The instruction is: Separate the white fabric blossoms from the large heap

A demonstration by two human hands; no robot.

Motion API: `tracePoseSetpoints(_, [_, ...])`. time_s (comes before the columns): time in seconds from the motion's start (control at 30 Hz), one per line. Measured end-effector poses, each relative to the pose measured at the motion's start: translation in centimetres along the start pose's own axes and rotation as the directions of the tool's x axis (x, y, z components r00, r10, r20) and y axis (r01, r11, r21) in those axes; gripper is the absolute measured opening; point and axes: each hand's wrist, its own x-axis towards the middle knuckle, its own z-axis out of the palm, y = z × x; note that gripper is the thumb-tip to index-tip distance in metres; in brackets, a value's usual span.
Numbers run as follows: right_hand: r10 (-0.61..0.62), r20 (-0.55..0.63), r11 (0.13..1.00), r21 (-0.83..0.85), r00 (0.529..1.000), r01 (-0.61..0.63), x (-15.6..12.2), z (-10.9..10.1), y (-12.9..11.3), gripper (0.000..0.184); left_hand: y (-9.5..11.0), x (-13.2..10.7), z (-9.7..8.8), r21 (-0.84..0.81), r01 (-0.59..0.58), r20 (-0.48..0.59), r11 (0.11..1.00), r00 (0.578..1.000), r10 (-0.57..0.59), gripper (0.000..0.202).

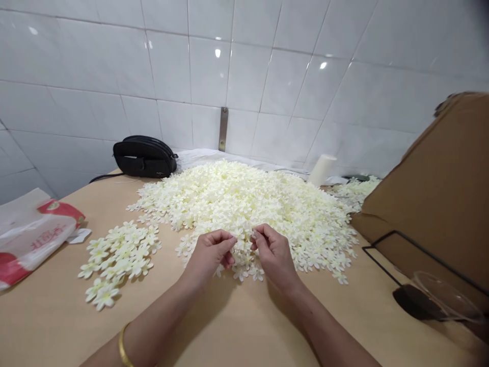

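A big heap of cream-white fabric flowers [248, 204] covers the middle of the tan table [229, 326]. Both hands hover at its near edge with fingers pinched. My left hand [210, 255], with a gold bangle on the wrist, and my right hand [273, 255] meet fingertip to fingertip over a small white flower [243, 235] held between them. A smaller, separate cluster of flowers [118, 257] lies flat on the table to the left of my left hand.
A black bag [144, 157] sits at the back left against the tiled wall. A white and red plastic bag [30, 232] lies at the left edge. A cardboard box [439, 204] stands right, beside a clear cup [445, 300] and a white roll [323, 169].
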Motion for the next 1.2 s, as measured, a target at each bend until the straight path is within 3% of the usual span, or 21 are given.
tracePoseSetpoints(0.13, [-0.039,-0.164,0.999,-0.039,0.986,0.033,0.9,-1.4,0.6,0.018,0.1,0.1,-0.2,-0.007,-0.027,-0.024,1.000,0.999,0.027,0.020])
tracePoseSetpoints(0.23, [-0.075,-0.216,0.981,-0.189,0.974,0.034,1.8,-2.9,1.3,0.020,0.0,0.2,-0.2,-0.011,-0.028,-0.025,1.000,0.999,0.028,0.021])
tracePoseSetpoints(0.4, [-0.222,-0.112,0.793,-0.599,0.969,0.113,4.2,-3.7,2.5,0.020,-0.3,0.4,-0.3,0.000,-0.024,-0.022,1.000,0.999,0.024,0.021])
tracePoseSetpoints(0.63, [-0.240,-0.065,0.753,-0.642,0.969,0.144,6.6,-3.0,3.8,0.016,-0.2,0.4,-0.4,-0.032,-0.025,-0.028,0.999,0.999,0.024,0.021])
tracePoseSetpoints(0.8, [-0.202,-0.090,0.842,-0.525,0.975,0.126,4.3,-3.1,2.6,0.021,-0.2,0.3,-0.3,-0.111,-0.002,0.027,0.994,1.000,0.005,0.020])
tracePoseSetpoints(0.87, [-0.107,-0.094,0.944,-0.321,0.990,0.072,3.0,-2.8,1.6,0.023,-0.1,0.2,-0.1,-0.154,0.025,0.062,0.988,0.998,-0.016,0.020])
tracePoseSetpoints(0.93, [0.039,0.012,0.997,-0.072,0.999,-0.038,1.9,-2.4,0.4,0.025,0.0,0.0,0.0,-0.183,0.035,0.096,0.983,0.995,-0.018,0.020])
tracePoseSetpoints(1.0, [0.134,0.173,0.981,0.113,0.976,-0.155,1.1,-1.9,-0.7,0.026,0.0,-0.1,0.1,-0.189,0.036,0.120,0.981,0.993,-0.013,0.020])
tracePoseSetpoints(1.07, [0.154,0.274,0.949,0.228,0.949,-0.220,0.6,-1.5,-1.7,0.024,-0.1,-0.2,0.1,-0.171,0.031,0.135,0.985,0.991,-0.008,0.020])
tracePoseSetpoints(1.2, [0.124,0.256,0.934,0.297,0.959,-0.200,0.7,-1.2,-2.2,0.022,-0.3,-0.2,0.1,-0.125,0.012,0.151,0.992,0.988,0.007,0.019])
